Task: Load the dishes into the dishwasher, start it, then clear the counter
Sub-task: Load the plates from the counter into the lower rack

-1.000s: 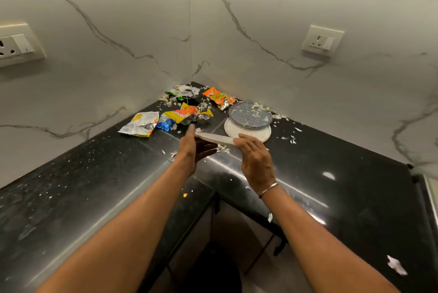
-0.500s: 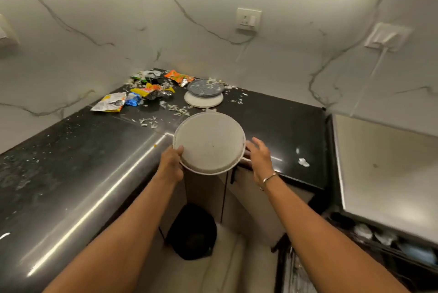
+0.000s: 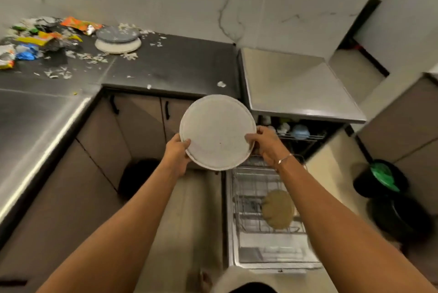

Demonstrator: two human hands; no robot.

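Above the kitchen floor, between the black counter (image 3: 177, 65) and the open dishwasher (image 3: 296, 88), a white plate (image 3: 216, 132) is held in the air by both hands, its face turned up toward the camera. Its near-left rim is gripped by the left hand (image 3: 176, 155), thumb laid on top. The right rim is clasped by the right hand (image 3: 267, 145), a thin bracelet (image 3: 284, 158) worn on the wrist. The plate is kept clear of counter and racks alike. Under the right arm, the lower rack (image 3: 251, 188) is pulled out, and a brown plate (image 3: 277, 209) is lodged in it. Blurred cups are seen in the upper rack (image 3: 298, 135). At the counter's far corner, a grey plate (image 3: 117, 34) is stacked on a second white plate (image 3: 117, 46), beside scattered snack wrappers (image 3: 80, 24) and pale scraps (image 3: 94, 57). A black bin (image 3: 139, 174) is set by the cabinets.
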